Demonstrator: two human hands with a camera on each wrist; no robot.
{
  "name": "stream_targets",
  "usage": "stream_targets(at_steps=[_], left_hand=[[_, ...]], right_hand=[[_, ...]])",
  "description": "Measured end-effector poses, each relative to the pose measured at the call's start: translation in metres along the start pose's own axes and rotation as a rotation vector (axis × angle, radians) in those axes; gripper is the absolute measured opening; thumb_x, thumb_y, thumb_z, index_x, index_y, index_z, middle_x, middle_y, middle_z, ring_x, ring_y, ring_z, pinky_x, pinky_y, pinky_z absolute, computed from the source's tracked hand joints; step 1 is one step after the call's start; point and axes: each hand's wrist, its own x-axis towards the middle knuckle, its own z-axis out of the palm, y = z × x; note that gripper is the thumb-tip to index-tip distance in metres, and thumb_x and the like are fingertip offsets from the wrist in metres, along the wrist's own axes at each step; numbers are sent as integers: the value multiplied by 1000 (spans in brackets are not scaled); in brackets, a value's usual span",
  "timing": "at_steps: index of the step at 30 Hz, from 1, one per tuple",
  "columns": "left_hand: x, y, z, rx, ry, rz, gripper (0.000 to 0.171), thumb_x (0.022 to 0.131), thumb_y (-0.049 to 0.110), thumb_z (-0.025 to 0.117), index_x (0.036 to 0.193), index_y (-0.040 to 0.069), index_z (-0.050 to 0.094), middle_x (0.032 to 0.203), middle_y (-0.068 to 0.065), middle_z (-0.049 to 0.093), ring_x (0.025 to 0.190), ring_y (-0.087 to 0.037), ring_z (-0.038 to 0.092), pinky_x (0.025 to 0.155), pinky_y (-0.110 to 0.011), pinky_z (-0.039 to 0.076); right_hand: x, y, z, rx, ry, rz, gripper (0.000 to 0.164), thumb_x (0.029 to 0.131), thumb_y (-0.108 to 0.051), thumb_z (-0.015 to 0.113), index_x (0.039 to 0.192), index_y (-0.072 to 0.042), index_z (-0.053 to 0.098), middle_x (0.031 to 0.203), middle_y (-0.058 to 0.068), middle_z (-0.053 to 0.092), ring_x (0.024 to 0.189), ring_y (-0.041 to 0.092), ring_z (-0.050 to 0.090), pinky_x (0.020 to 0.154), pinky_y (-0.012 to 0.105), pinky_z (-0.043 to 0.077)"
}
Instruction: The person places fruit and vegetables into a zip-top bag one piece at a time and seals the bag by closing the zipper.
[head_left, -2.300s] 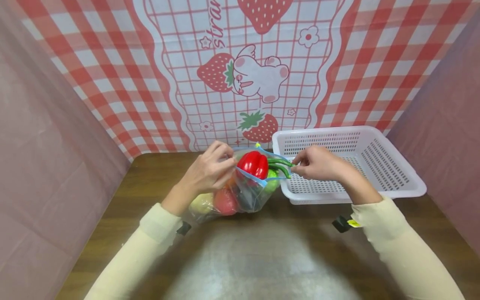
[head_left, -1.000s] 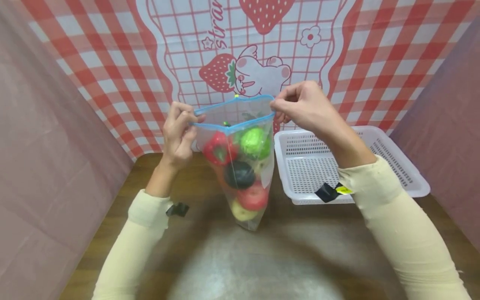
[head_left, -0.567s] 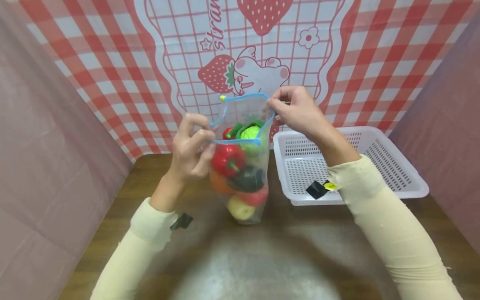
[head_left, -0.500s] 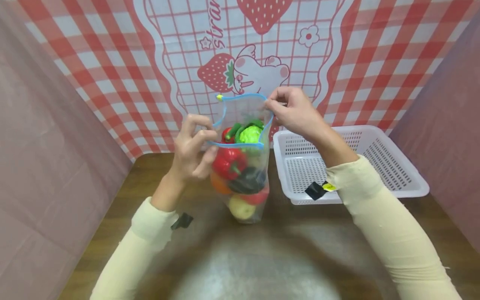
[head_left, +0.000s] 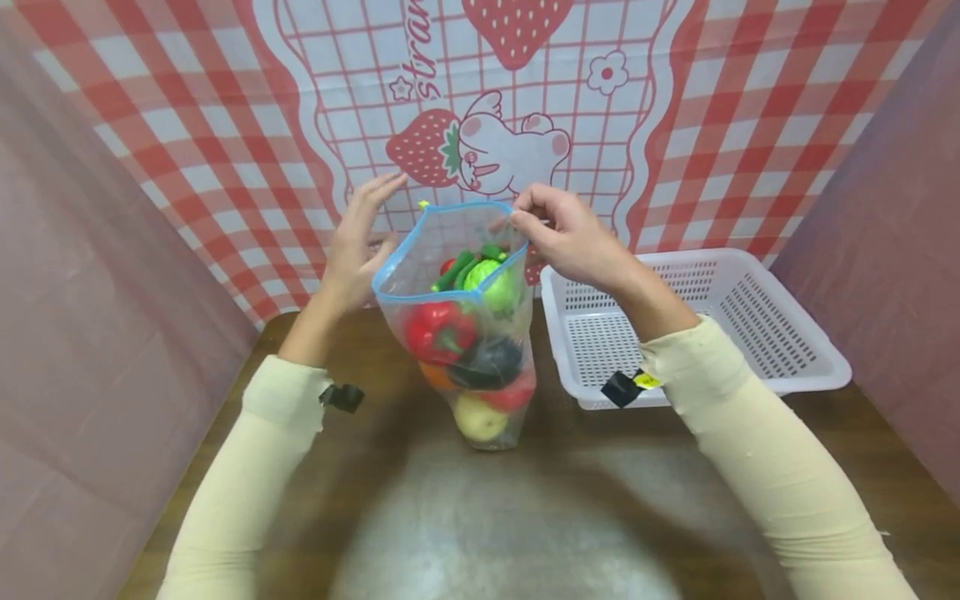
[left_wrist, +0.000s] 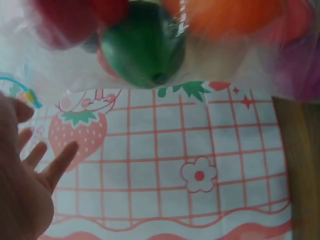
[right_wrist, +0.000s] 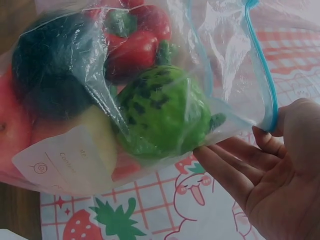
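Note:
A clear zip bag with a blue rim [head_left: 427,297] and yellow slider [head_left: 423,204] stands upright, mouth spread wide. Inside are a red bell pepper [head_left: 438,332], a round green vegetable [head_left: 486,282], green chillies [head_left: 453,272], a dark round item [head_left: 487,364], a red fruit [head_left: 514,392] and a pale yellow fruit [head_left: 481,418]. My right hand [head_left: 567,235] pinches the bag's right rim between thumb and finger; the right wrist view shows its other fingers extended under the bag. My left hand [head_left: 352,250] is beside the left rim, fingers extended and holding nothing.
A white perforated basket [head_left: 813,382] stands on the wooden table [head_left: 405,508] at right, close to the bag. Behind rises a red-and-white strawberry cloth [head_left: 712,150]. Pinkish curtains [head_left: 97,292] hang at both sides.
The bag, lying on its side earlier, was raised upright by both hands. Since half a second ago my left hand has let go of the rim and straightened; the mouth has spread leftward.

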Motion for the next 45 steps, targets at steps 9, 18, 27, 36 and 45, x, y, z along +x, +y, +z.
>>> stream_targets(at_steps=[9, 18, 27, 36, 45], left_hand=[[11, 11, 3, 186, -145, 29, 31, 92, 11, 72, 122, 13, 70, 119, -7, 67, 115, -20, 59, 81, -42, 64], [10, 16, 7, 329, -73, 71, 18, 91, 17, 74, 108, 11, 74, 99, -4, 72, 95, -19, 59, 73, -33, 61], [8, 16, 8, 377, -72, 49, 18, 92, 19, 73, 109, 13, 73, 102, -3, 72, 93, -20, 55, 72, -30, 50], [8, 16, 8, 399, -85, 28, 20, 93, 21, 72, 111, 13, 72, 103, -3, 71, 94, -20, 55, 72, -30, 51], [8, 17, 8, 402, -62, 39, 19, 94, 20, 71, 110, 13, 72, 103, -4, 71, 92, -21, 55, 72, -32, 50]], right_hand=[[-4, 3, 0, 51, -20, -10, 16, 104, -17, 51, 104, -2, 57, 101, 10, 64, 76, 25, 68, 65, 34, 63], [-19, -6, 10, -75, 41, -20, 19, 101, -22, 59, 111, -6, 60, 100, 8, 67, 83, 20, 70, 69, 34, 61], [-68, -35, 24, -316, 18, -190, 43, 87, -35, 77, 122, -17, 60, 105, 3, 55, 95, 15, 59, 71, 29, 64], [-82, -34, 40, -491, 29, -293, 31, 76, -30, 89, 96, -15, 71, 91, -2, 68, 77, 11, 64, 64, 25, 56], [-80, -31, 32, -448, 33, -241, 18, 79, -13, 85, 95, -12, 79, 95, 0, 76, 79, 13, 63, 68, 29, 61]])
